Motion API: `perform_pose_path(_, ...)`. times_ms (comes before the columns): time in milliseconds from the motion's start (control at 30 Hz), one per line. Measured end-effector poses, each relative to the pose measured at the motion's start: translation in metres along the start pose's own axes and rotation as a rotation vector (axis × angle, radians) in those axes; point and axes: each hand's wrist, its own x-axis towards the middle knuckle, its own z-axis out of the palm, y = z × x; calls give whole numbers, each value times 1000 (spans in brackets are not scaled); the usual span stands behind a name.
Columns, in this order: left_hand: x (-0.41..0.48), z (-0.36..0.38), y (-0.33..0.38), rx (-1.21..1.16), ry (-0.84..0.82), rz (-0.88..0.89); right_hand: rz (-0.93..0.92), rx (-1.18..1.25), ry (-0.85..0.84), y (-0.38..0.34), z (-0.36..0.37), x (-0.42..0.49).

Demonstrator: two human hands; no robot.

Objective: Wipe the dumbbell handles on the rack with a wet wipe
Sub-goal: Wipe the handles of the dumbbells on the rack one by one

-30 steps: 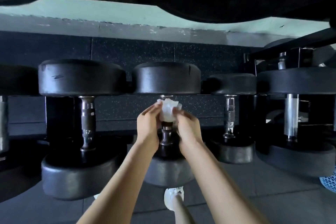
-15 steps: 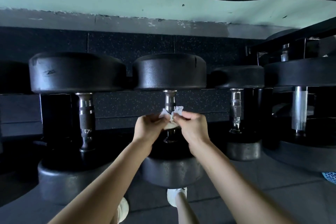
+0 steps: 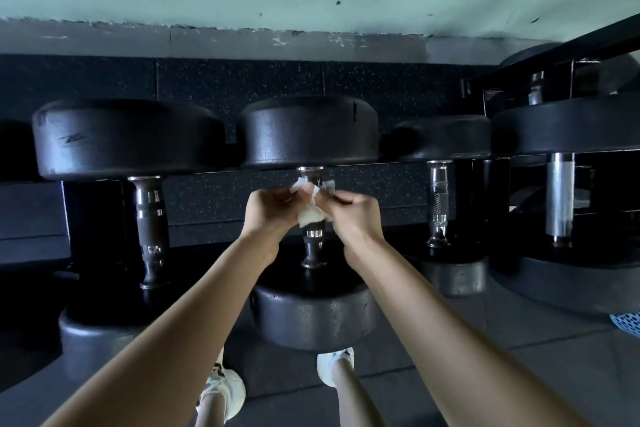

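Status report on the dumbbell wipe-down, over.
Both busy: left hand and right hand pinching the white crumpled wet wipe. Wipe on upper chrome handle of the middle black dumbbell. Nothing blocking the hands.

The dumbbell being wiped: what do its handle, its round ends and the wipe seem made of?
Handle: polished metal, likely chromed; it glints. Round ends: matte black, finely textured, scuffed; probably rubber or coating. Wipe: thin, white, crumpled; paper or nonwoven cloth, hard to tell.
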Motion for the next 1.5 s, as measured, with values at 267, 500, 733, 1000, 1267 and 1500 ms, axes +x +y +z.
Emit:
perform_pose_path(267,-6,-4,-15,58,-30,-22,12,-163,-115,5,-14,4)
perform_pose_path(500,-15,-18,-14,520,-63,94,-91,-733,-236,17,-27,-9)
perform_pose_path(733,-49,-24,21,230,-31,-11,-196,-363,24,1,-40,-26)
perform_pose_path(1000,-83,-29,39,-276,-376,-298,-268,-246,-82,-3,-34,-58)
perform_pose_path(1267,-85,-76,10,701,-133,93,-130,-322,-60,3,-5,-36)
perform_pose_path(1500,-89,-76,-21,728,-98,57,57,-148,5,7,-5,-20)
